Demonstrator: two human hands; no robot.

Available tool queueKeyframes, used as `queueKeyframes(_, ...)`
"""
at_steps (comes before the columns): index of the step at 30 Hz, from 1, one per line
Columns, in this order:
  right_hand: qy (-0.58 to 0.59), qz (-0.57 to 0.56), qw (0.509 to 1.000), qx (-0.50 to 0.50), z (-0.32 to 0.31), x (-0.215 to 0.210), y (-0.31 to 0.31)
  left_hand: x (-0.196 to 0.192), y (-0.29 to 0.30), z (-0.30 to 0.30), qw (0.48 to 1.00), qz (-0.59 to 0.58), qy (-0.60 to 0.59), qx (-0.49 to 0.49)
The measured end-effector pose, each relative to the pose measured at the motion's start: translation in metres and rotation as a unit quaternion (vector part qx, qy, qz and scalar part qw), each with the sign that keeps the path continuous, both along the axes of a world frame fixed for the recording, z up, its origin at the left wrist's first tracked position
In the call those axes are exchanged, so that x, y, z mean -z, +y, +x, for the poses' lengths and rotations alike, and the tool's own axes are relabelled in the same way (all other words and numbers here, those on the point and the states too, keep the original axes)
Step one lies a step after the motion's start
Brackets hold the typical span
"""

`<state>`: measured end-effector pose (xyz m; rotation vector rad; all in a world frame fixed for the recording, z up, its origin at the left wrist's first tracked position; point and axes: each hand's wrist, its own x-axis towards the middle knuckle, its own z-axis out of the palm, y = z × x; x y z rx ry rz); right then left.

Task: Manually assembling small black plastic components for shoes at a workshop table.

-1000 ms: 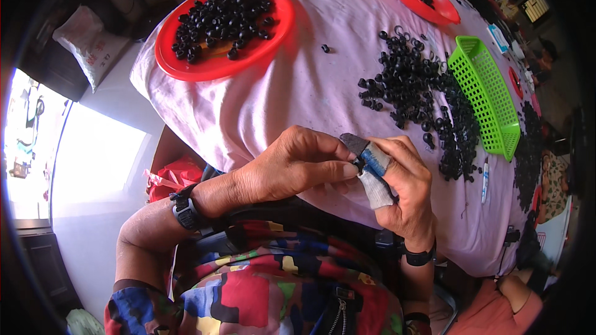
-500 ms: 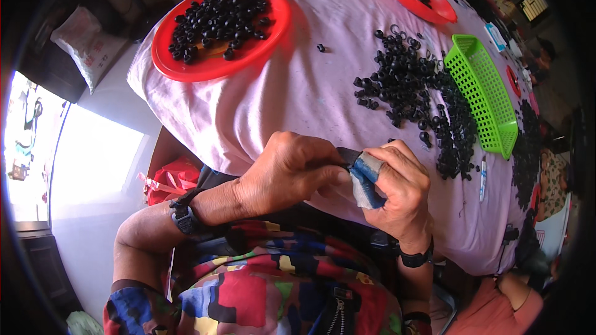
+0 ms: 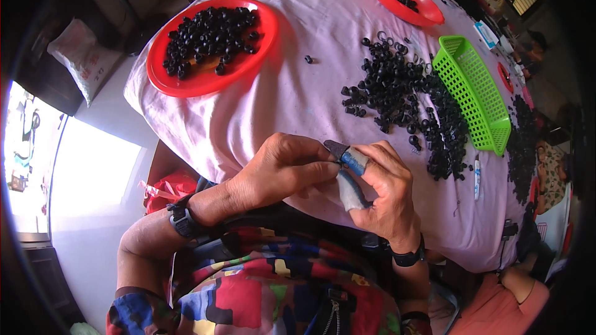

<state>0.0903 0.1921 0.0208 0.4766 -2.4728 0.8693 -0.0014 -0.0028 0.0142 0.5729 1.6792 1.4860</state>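
Note:
My left hand (image 3: 278, 170) and my right hand (image 3: 391, 189) meet at their fingertips over the near edge of the cloth-covered table. Thumb and forefinger of each are pinched together. Between them shows a tiny dark bit, too small and covered to name. Blue-and-grey wraps (image 3: 355, 161) cover the right thumb and forefinger, the forefinger's with a dark tip. Beyond my hands, to the right, lies a loose heap of small black round parts (image 3: 391, 84). More of these fill the middle of a red plate (image 3: 268, 42) at the far left.
A green perforated basket (image 3: 475, 96) stands right of the heap, with a pen (image 3: 477, 178) below it. Farther back is a red dish (image 3: 428, 17) of black parts. One lone black part (image 3: 309, 59) lies on the pink cloth (image 3: 298, 99). Another person's arm (image 3: 520, 285) is at lower right.
The right hand has shifted slightly left and turned, its wrapped fingertips now spread more around the pinch point. The left hand keeps its pinch. The view has shifted slightly.

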Motion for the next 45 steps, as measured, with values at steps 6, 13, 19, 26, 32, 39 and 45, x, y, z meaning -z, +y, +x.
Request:
queueKeyframes(6,0.008,0.01,1.0,0.011,-0.002,0.004,-0.004,0.004,0.0,0.002,0.993,0.06,-0.103,0.003)
queueKeyframes(13,0.029,0.034,0.999,0.029,-0.006,0.014,-0.001,0.002,0.002,0.004,0.986,0.063,-0.155,-0.026)
queueKeyframes(19,0.052,0.024,0.998,0.024,-0.009,0.017,-0.002,0.006,0.003,0.005,0.986,0.055,-0.151,-0.033)
queueKeyframes(26,0.058,0.025,0.998,0.024,-0.005,0.018,0.006,0.006,-0.003,0.003,0.991,0.059,-0.116,-0.011)
queueKeyframes(32,0.068,0.057,0.996,0.011,-0.003,0.014,0.007,0.015,-0.003,0.004,0.977,0.149,0.152,0.024)
queueKeyframes(39,0.054,0.053,0.996,-0.037,0.001,0.011,0.004,0.016,0.001,0.0,0.94,0.16,0.29,0.085)
queueKeyframes(45,0.041,0.067,0.995,-0.062,0.003,0.015,0.007,0.016,0.0,0.003,0.94,0.171,0.279,0.094)
